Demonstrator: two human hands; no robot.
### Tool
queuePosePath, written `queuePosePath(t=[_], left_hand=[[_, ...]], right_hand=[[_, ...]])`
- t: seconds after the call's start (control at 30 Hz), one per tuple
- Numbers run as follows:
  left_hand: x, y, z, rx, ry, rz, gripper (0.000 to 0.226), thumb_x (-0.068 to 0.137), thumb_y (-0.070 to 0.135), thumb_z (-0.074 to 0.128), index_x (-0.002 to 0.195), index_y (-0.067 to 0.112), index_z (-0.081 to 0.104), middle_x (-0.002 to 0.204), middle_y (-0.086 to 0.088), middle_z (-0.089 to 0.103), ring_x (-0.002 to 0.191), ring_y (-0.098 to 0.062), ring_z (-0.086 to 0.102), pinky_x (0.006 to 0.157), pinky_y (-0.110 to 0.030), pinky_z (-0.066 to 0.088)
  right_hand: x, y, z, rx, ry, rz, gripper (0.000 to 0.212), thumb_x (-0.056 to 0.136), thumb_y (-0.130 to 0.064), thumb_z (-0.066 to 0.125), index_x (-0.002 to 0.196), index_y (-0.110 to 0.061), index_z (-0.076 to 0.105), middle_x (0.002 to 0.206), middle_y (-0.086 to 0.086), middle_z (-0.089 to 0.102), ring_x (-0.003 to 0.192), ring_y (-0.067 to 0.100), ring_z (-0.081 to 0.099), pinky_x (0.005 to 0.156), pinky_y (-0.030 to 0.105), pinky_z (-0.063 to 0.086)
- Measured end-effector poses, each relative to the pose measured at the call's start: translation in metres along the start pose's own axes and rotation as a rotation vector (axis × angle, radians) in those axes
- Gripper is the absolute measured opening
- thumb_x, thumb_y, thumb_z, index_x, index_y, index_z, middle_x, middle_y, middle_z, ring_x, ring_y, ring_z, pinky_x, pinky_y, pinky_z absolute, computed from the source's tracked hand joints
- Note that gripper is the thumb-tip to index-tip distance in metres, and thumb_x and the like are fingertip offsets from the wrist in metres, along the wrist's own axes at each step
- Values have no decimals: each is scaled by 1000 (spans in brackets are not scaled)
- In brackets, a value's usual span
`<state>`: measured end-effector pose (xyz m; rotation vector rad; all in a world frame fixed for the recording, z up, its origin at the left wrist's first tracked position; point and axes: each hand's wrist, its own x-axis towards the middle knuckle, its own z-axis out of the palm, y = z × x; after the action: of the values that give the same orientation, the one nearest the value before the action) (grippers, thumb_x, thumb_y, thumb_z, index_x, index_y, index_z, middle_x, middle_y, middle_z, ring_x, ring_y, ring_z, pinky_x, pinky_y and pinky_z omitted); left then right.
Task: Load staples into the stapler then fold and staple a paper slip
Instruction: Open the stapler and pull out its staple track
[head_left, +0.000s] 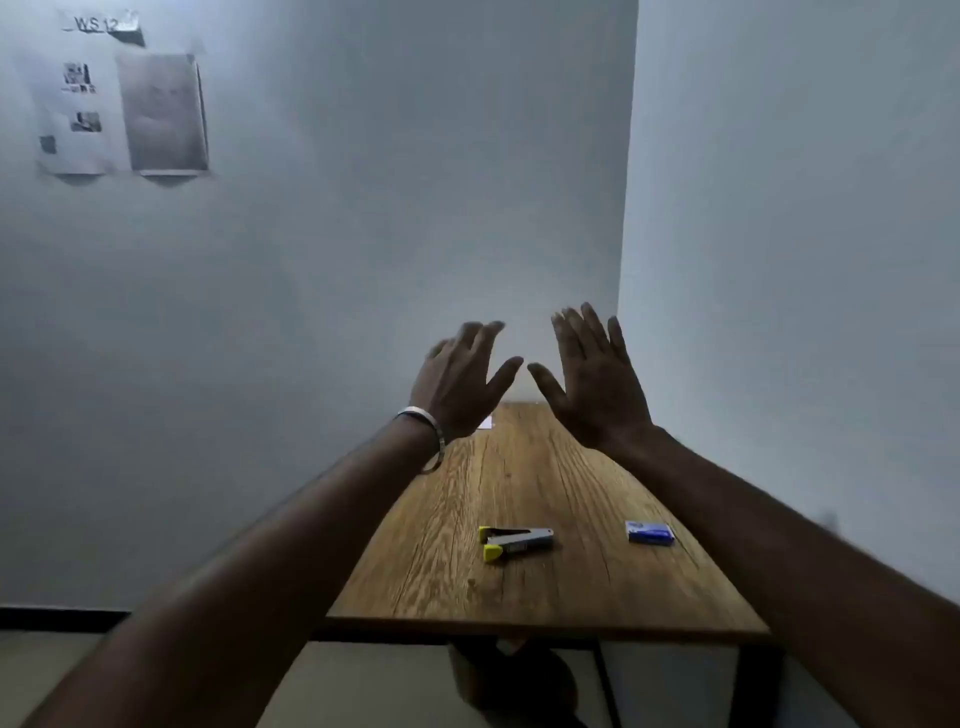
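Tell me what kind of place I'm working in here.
Probably a numbered workstation in a plain room: a small wooden table pushed into a bare white corner, a "WS 12" label and printed sheets taped to the wall.

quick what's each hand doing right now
Left hand: open, fingers spread, holding nothing.
Right hand: open, fingers spread, holding nothing.

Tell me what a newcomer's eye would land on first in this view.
First come the two raised hands, the left hand and right hand, fingers spread and held side by side above the far end of the wooden table, touching nothing. Next, the yellow and grey stapler lying mid-table, with a small blue staple box apart to its right. Printed sheets hang on the wall, upper left.
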<state>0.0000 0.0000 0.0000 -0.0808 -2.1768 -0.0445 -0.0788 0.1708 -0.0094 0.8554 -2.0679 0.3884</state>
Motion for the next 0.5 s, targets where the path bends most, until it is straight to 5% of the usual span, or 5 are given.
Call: queuePosePath(t=[0.17,0.3,0.5], left_hand=[[-70,27,19,-140,-186,-82,38,97,49,41,111,16,55,111,-6,58,76,-17,60,64,-34,53],[-127,35,40,-109,-242,-242,26,95,48,49,96,22,54,101,0,59,72,-13,51,56,-24,34],[-171,34,57,86,-387,-468,44,87,66,45,102,24,50,102,2,54,84,-16,53,65,-28,42]], right_hand=[[-71,-14,7,103,-165,-19,50,99,-45,41,132,-11,56,133,11,58,121,28,55,104,42,42],[-118,-18,31,228,-415,36,36,100,-35,46,126,-16,61,130,3,60,115,22,57,96,37,45],[-142,-22,58,377,-583,97,25,98,-36,51,111,-19,65,109,-2,64,102,17,58,90,35,47]])
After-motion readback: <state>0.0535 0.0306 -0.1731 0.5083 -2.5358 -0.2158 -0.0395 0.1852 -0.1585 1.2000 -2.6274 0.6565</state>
